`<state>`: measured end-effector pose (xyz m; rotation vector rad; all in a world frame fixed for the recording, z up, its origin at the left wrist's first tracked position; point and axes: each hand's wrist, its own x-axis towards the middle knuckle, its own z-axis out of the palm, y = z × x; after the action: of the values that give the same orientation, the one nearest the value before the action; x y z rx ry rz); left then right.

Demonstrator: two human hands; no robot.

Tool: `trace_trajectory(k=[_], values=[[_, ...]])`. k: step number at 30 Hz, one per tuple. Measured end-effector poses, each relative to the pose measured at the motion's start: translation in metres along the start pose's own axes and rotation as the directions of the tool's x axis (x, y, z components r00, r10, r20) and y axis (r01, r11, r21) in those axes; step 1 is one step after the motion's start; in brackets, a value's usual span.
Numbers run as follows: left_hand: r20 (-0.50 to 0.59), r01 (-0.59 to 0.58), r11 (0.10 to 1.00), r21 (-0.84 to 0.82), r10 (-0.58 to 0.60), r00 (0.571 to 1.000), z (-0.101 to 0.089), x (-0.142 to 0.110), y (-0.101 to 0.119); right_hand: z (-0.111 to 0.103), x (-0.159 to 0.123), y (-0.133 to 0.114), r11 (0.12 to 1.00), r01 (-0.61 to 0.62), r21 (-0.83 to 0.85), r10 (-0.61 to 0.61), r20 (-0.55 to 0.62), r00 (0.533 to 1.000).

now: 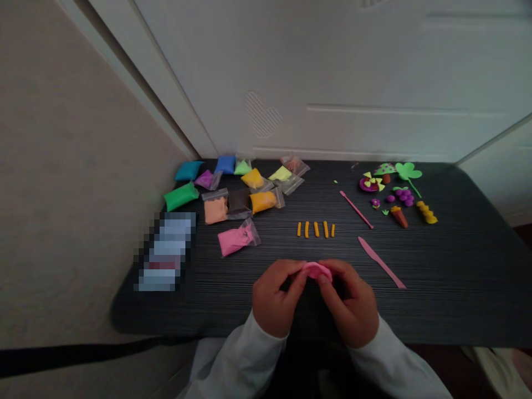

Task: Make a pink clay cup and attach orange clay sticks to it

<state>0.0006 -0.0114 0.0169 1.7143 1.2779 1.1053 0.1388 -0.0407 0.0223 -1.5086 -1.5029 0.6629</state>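
My left hand (274, 299) and my right hand (349, 302) meet over the near edge of the dark table (457, 288). Both pinch a flattened piece of pink clay (316, 270) between thumbs and fingertips, the left hand at its left edge and the right hand at its right edge. Several short orange clay sticks (316, 229) lie in a row just beyond the hands. An open bag of pink clay (238, 238) lies to the left of them.
Several bags of coloured clay (233, 191) lie at the back left. A pink plastic knife (380, 261) and a thin pink tool (356, 209) lie to the right. Small finished clay figures (394, 191) sit at the back right. A white door stands behind the table.
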Motion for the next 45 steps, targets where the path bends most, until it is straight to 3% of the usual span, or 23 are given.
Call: trace_trajectory(k=[11, 19, 29, 35, 40, 45], values=[[0.001, -0.037, 0.992, -0.120, 0.037, 0.999, -0.0007, 0.0018, -0.0012, -0.0009, 0.0001, -0.0015, 0.997, 0.058, -0.050, -0.058, -0.003, 0.998], [0.023, 0.070, 0.976, -0.204, -0.066, 0.998, -0.0008, 0.0018, -0.0003, -0.0007, -0.0006, 0.0009, 0.997, 0.069, -0.047, -0.069, 0.003, 0.998], [0.026, 0.051, 0.976, -0.212, -0.047, 0.999, -0.0002, 0.0024, 0.0015, -0.0013, -0.0005, -0.0016, 0.997, 0.067, -0.044, -0.066, 0.034, 0.997], [0.030, -0.022, 0.965, -0.260, 0.030, 0.999, 0.0003, 0.0033, -0.0018, -0.0014, -0.0002, -0.0018, 0.993, 0.093, -0.067, -0.090, 0.045, 0.995], [0.044, 0.026, 0.966, -0.256, -0.015, 0.999, 0.0004, 0.0035, -0.0003, -0.0009, 0.0005, -0.0024, 0.994, 0.088, -0.066, -0.083, 0.067, 0.994], [0.050, -0.008, 0.958, -0.287, 0.024, 0.998, -0.0004, 0.0036, 0.0000, -0.0022, -0.0001, -0.0026, 0.994, 0.102, -0.037, -0.099, 0.074, 0.992]])
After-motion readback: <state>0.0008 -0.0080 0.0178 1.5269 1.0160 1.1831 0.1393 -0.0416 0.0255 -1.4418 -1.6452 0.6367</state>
